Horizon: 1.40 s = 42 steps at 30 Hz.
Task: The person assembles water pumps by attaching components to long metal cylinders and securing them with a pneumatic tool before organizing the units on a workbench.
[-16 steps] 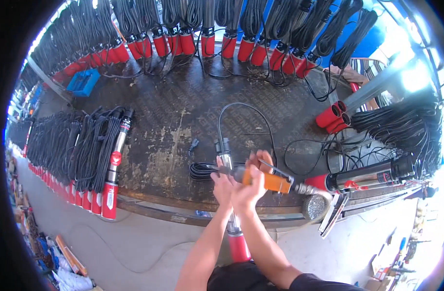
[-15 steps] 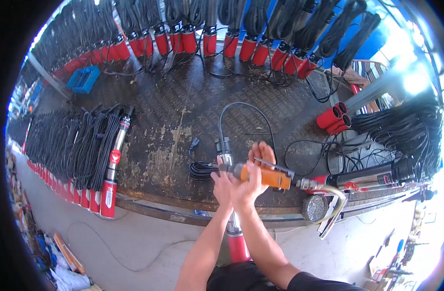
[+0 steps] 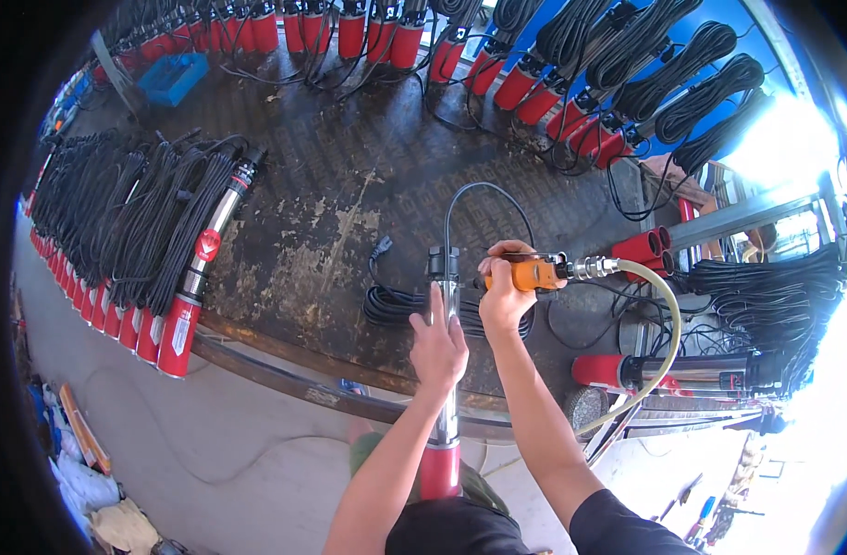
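Note:
A slim steel submersible pump (image 3: pixel 449 407) with a red lower end and a black top lies from my lap onto the table edge. My left hand (image 3: pixel 439 353) wraps its steel tube below the top, index finger stretched along it. My right hand (image 3: pixel 505 301) grips an orange air-powered driver (image 3: pixel 535 275), held to the right of the pump's top; its front end is hidden by my hand. A pale air hose (image 3: pixel 673 333) runs from the driver's back. From the pump's top a black cable loops up and round, and a coil of black cable (image 3: pixel 386 307) lies beside the tube.
A worn dark table (image 3: pixel 303 250) spreads ahead. Finished-looking pumps with cable bundles (image 3: pixel 174 333) line its left, and more red-ended pumps (image 3: pixel 484 69) stand along the back. A blue crate (image 3: pixel 172 79) sits far left. Another pump (image 3: pixel 696 370) lies at right, near red tubes (image 3: pixel 638 247).
My right hand has drawn the driver away from the pump's top, to the right and up. My left hand, earlier close to the driver's front end, now holds the tube alone.

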Available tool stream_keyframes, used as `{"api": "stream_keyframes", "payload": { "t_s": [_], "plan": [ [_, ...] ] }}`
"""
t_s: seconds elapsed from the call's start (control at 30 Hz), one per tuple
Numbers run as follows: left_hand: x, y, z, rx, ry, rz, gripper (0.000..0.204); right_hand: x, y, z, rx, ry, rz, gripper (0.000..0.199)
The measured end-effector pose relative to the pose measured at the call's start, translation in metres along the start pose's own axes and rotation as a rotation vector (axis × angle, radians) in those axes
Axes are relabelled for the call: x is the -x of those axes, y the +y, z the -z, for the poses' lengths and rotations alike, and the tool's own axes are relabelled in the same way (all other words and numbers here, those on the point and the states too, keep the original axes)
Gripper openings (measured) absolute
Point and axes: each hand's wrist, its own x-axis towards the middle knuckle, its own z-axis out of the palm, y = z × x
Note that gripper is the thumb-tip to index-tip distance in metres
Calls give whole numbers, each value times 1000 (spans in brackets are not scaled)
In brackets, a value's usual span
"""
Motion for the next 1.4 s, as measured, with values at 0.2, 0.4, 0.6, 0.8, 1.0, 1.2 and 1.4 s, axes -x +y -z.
{"api": "stream_keyframes", "payload": {
  "t_s": [0.2,0.4,0.6,0.8,1.0,1.2,1.4],
  "plan": [
    [-1,1,-2,-11,4,5,65,-6,10,8,5,-18,40,17],
    [0,-2,-5,-7,33,-28,67,-5,12,8,-20,4,41,19],
    [0,2,-4,-13,32,-15,64,-6,11,10,-40,-6,27,19],
    [1,2,-4,-20,40,-22,65,-5,10,9,-39,10,31,19],
    [0,1,-4,-26,31,-19,66,-7,10,11,-26,-6,3,20],
    [-1,2,-4,-43,-4,3,68,-8,14,8,-63,24,22,20],
    [0,3,-5,-58,-9,7,71,1,12,9,-29,-45,66,10]
  ]
}}
